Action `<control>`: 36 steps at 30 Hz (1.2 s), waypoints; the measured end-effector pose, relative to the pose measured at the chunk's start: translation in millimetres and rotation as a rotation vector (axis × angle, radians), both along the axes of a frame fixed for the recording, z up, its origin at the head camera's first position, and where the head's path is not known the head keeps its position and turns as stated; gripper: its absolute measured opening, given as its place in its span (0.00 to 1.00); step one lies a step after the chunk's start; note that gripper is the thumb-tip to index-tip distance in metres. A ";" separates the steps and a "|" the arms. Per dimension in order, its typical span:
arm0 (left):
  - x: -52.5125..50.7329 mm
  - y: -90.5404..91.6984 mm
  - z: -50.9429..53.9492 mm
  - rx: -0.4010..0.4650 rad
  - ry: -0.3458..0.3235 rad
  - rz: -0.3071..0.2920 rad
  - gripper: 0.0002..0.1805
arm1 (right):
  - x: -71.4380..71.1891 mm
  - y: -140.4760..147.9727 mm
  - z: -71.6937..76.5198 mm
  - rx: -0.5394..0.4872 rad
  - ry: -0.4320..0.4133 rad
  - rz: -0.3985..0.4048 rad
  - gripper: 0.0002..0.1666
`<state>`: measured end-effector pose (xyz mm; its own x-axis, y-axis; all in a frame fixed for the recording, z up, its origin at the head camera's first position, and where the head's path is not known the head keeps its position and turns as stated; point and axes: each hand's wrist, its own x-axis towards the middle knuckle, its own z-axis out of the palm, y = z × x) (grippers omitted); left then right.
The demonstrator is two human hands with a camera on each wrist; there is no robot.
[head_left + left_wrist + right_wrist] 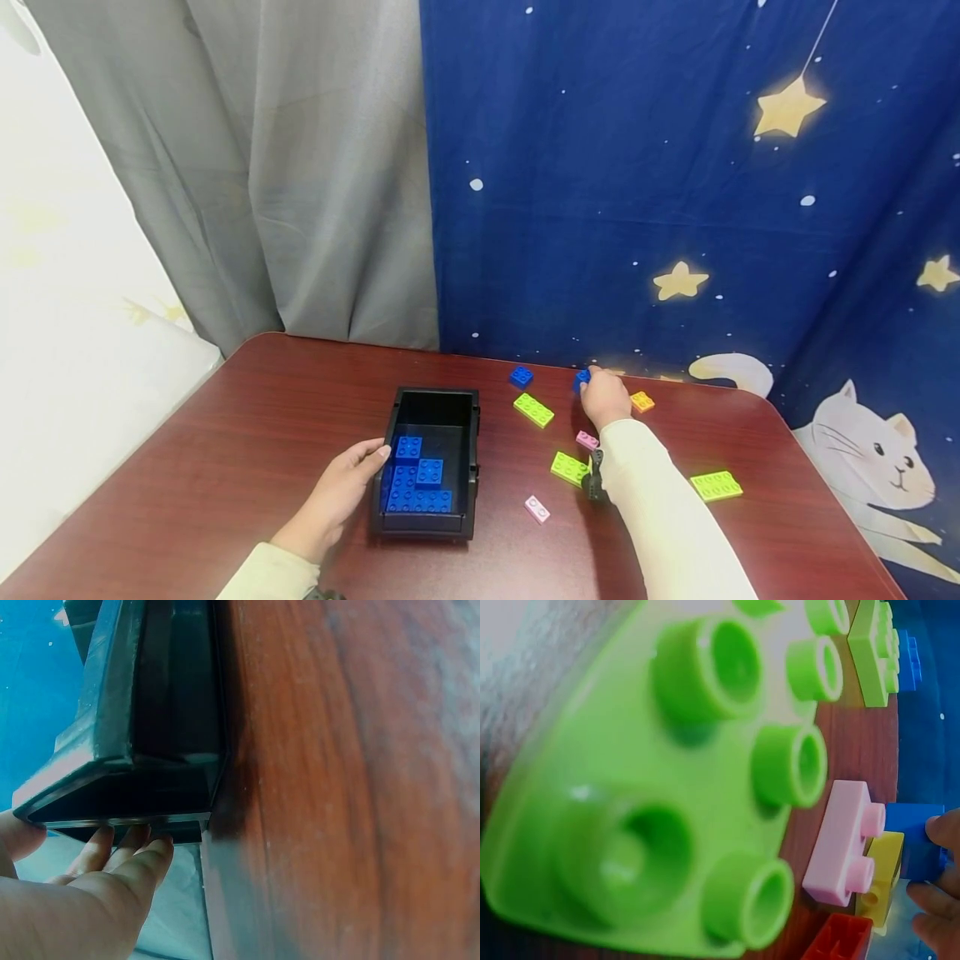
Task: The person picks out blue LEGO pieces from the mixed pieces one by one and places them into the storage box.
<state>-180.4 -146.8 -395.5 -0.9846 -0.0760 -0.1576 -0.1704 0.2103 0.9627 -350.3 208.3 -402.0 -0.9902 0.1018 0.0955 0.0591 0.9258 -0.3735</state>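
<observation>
Sleeves (pixel 266 575), cut off below, lead to the hands. The left hand (pixel 348 479) grips the left wall of a black bin (pixel 426 525) on the surface (pixel 187 467), thumb at the rim, fingers outside. Blue bricks (pixel 420 500) cluster in the bin's near left part; how many layers they make is hard to tell, and those by the left wall are in shadow.

Right of the bin lies a pale pink brick (pixel 537 509). Past it, a wrist camera (pixel 595 477) overlaps one green brick (pixel 567 467), which looms blurred and cut off in the right wrist view; beyond is a darker pink brick (pixel 587 441). That view also shows a yellow brick (pixel 881 877) and a red brick (pixel 838 939), the latter cut off.

Near the far edge, the right hand (pixel 606 398) pinches a blue brick (pixel 581 381), largely hidden by the fingers. An orange brick (pixel 642 402) sits just beside that hand. Behind hangs a starry curtain (pixel 570 208).
</observation>
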 end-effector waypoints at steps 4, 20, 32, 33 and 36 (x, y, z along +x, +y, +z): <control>1.3 1.4 2.2 0.001 -0.005 -0.006 0.26 | 1.3 -0.3 -0.1 -0.020 0.019 0.020 0.27; 3.4 1.6 4.5 0.006 -0.006 -0.012 0.27 | 10.6 -6.0 9.5 -0.075 0.122 0.072 0.27; 2.6 -0.2 3.1 -0.001 -0.013 -0.009 0.26 | 28.8 -28.1 27.9 -0.109 0.246 0.194 0.26; 2.5 0.0 3.0 0.000 -0.012 -0.008 0.26 | 30.1 -29.8 29.1 -0.111 0.249 0.199 0.26; 2.5 0.5 3.3 0.002 -0.007 -0.006 0.26 | 33.4 -34.8 32.1 -0.122 0.266 0.219 0.26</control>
